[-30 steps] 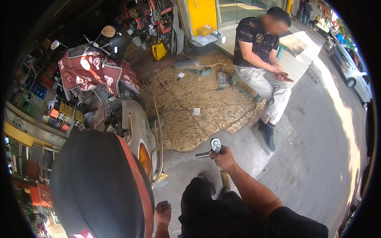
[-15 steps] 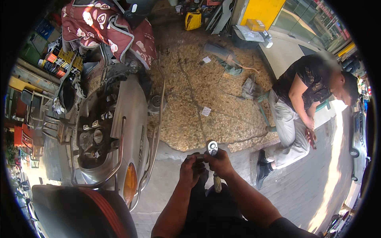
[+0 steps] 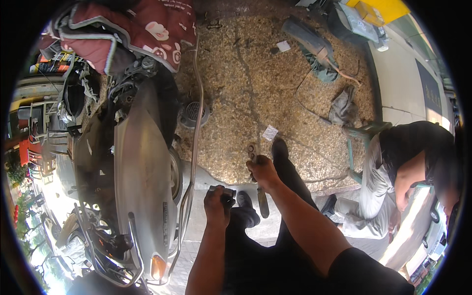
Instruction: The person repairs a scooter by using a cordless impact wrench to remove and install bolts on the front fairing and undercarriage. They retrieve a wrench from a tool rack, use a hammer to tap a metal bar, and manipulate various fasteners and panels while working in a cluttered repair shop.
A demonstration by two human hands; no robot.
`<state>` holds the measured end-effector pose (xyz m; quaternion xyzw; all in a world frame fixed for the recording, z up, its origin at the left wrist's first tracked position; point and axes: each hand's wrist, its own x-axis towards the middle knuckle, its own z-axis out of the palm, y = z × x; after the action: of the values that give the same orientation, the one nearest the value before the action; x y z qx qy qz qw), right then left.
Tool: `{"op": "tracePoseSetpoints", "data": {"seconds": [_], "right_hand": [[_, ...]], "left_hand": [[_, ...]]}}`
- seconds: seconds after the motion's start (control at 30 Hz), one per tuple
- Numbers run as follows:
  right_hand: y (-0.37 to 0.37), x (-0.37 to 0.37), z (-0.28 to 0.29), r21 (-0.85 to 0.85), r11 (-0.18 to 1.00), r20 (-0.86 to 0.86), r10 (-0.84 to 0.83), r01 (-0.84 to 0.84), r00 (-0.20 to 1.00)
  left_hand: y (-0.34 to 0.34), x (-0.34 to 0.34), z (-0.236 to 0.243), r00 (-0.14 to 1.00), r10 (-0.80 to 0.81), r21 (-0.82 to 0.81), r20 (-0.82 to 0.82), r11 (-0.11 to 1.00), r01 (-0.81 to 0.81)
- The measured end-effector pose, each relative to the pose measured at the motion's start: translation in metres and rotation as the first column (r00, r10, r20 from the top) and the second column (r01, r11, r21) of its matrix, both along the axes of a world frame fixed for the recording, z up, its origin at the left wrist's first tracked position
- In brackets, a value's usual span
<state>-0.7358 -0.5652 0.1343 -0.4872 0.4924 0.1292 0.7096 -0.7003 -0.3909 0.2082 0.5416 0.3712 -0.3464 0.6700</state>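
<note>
My right hand is closed around a ratchet wrench; the ratchet head points away from me and the handle hangs down below the hand. To its left, my left hand is closed on a small dark metal part, whose exact kind I cannot make out. The hands are apart, held above the pavement in front of my legs. On my left stands a silver scooter with a bent metal guard rail along its side.
A seated person is on the right. A muffler, grey cloth, white paper and a round vented cover lie on the pebbled floor. A maroon quilted cover drapes over the scooter's front.
My hands have drawn apart; the wrench in the right hand has moved up and away from the left. The view has shifted, and one foot now shows stepping forward onto the pebbled floor.
</note>
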Motion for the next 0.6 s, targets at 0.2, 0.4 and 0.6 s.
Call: {"op": "tracePoseSetpoints", "data": {"seconds": [0.2, 0.4, 0.6], "right_hand": [[-0.005, 0.059, -0.24, -0.227, 0.962, 0.024, 0.164, -0.154, 0.986], [0.002, 0.095, -0.351, -0.326, 0.85, -0.309, 0.318, -0.414, 0.896], [0.035, 0.176, -0.31, -0.493, 0.869, 0.488, 0.236, 0.042, 0.84]], "left_hand": [[-0.034, 0.064, -0.139, 0.979, 0.064, 0.04, 0.195, 0.997, -0.073], [-0.025, 0.139, -0.234, 0.925, 0.068, 0.059, 0.374, 0.994, -0.097], [-0.007, 0.201, -0.262, 0.814, 0.042, 0.058, 0.579, 0.994, -0.092]]}}
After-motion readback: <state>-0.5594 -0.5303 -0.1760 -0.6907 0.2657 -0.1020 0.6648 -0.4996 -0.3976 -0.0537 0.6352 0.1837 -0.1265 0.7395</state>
